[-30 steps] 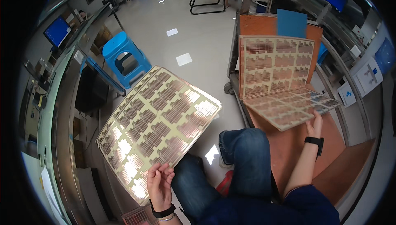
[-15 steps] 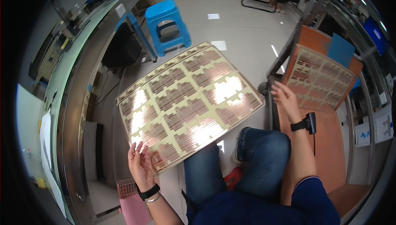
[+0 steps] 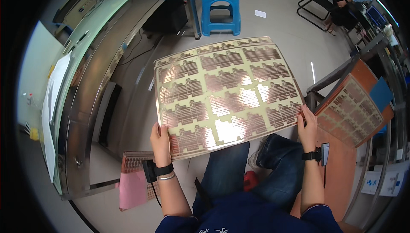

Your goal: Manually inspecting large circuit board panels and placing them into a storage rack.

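Observation:
A large circuit board panel (image 3: 230, 91), pale yellow-green with rows of shiny copper patterns, is held tilted above my knees. Its far edge shows a second line, so it may be more than one sheet. My left hand (image 3: 160, 144) grips the lower left edge, thumb on top and the other fingers mostly hidden beneath. At the right edge, near the lower corner, my right hand (image 3: 307, 126) is closed on the same panel. Both wrists wear black straps with small devices and cables.
To the right, similar panels (image 3: 352, 111) lean with a blue sheet (image 3: 381, 95) on a brown cart surface (image 3: 337, 164). A steel-edged bench (image 3: 96, 100) runs along the left. Beyond the panel stands a blue stool (image 3: 221, 8). Below left lie pink-covered boards (image 3: 133, 190). A person (image 3: 348, 2) sits far right.
My right hand, raised free of the panel before, now holds its right edge. My left hand has closed on the left edge. The panel is turned straighter, and the view has shifted left.

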A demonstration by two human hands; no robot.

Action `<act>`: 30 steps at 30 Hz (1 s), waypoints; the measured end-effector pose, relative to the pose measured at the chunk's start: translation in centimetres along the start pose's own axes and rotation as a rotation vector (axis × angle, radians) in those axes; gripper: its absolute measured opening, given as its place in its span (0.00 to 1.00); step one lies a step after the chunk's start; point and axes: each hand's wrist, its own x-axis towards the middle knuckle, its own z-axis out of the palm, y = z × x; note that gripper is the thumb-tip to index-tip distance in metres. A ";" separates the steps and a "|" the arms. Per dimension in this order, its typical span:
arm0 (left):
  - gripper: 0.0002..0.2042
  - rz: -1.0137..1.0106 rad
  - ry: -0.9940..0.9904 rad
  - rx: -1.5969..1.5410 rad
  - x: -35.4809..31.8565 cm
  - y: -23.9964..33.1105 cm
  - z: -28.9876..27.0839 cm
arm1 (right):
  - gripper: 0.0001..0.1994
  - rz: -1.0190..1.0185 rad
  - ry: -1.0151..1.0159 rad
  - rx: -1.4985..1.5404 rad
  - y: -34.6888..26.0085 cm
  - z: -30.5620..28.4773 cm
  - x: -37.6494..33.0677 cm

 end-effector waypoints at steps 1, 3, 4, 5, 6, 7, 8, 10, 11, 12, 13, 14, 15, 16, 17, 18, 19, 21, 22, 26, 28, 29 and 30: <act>0.20 -0.007 0.017 -0.002 -0.1 0.1 -0.2 | 0.17 0.012 -0.001 0.035 0.2 0.1 0.1; 0.19 0.136 0.024 0.026 -0.6 1.0 0.0 | 0.17 -0.006 0.000 0.063 0.8 0.4 0.2; 0.18 0.177 0.068 0.064 -0.9 1.5 0.4 | 0.18 0.019 -0.015 0.077 1.2 0.3 0.2; 0.18 0.171 0.076 0.062 -1.5 2.6 0.7 | 0.18 0.044 -0.032 0.092 1.7 0.3 0.2; 0.18 0.179 0.063 -0.018 -2.2 4.0 0.9 | 0.18 0.028 -0.020 0.098 2.0 0.2 0.3; 0.17 0.189 0.056 -0.096 -2.6 4.8 0.7 | 0.18 0.016 -0.027 0.104 2.1 0.4 0.6; 0.17 0.251 0.081 -0.169 -2.5 4.7 0.4 | 0.19 0.029 -0.019 0.152 2.2 0.5 0.9; 0.17 0.264 0.089 -0.224 -3.2 5.6 0.5 | 0.21 0.070 0.012 0.310 3.3 0.8 1.6; 0.17 0.279 0.088 -0.275 -3.4 5.9 0.6 | 0.21 0.065 0.014 0.306 3.7 0.8 2.0; 0.15 0.299 0.102 -0.309 -3.4 5.9 0.6 | 0.21 0.154 0.017 0.498 3.6 0.8 2.6; 0.15 0.301 0.103 -0.314 -3.4 5.8 0.5 | 0.21 0.245 0.021 0.688 3.5 0.6 3.1; 0.15 0.306 0.090 -0.368 -3.5 5.8 0.2 | 0.20 0.276 0.081 0.712 3.4 0.3 3.3; 0.14 0.311 0.076 -0.422 -3.4 5.6 0.0 | 0.20 0.271 0.087 0.708 3.5 -0.4 3.5; 0.13 0.309 0.082 -0.450 -3.3 5.4 -0.3 | 0.20 0.361 0.039 0.819 3.5 -1.6 3.6; 0.13 0.314 0.078 -0.458 -3.1 5.2 -0.7 | 0.19 0.451 -0.009 0.928 3.4 -3.1 3.8; 0.13 0.304 0.076 -0.471 -2.8 5.0 -0.5 | 0.19 0.493 0.020 1.011 2.8 -4.6 3.7; 0.12 0.295 0.078 -0.477 -2.7 4.9 -0.6 | 0.19 0.436 0.007 1.029 2.8 -5.9 3.7; 0.12 0.273 0.063 -0.454 -2.9 4.5 -0.8 | 0.19 0.436 0.065 1.025 1.6 -8.1 3.0; 0.12 0.246 0.050 -0.426 -2.9 3.9 -0.8 | 0.17 0.382 0.020 1.016 1.3 -9.5 2.4; 0.12 0.213 -0.043 -0.409 -3.6 3.2 -0.6 | 0.14 0.257 0.035 0.893 2.3 -12.6 0.1; 0.10 0.188 -0.048 -0.425 -3.4 3.0 0.0 | 0.14 0.246 0.079 0.938 2.4 -13.3 -0.9; 0.10 0.192 -0.073 -0.433 -3.4 3.1 0.1 | 0.14 0.230 0.096 0.994 2.4 -13.6 -1.3; 0.09 0.174 -0.129 -0.450 -3.3 3.2 -0.2 | 0.14 0.216 0.123 0.973 2.5 -13.6 -1.6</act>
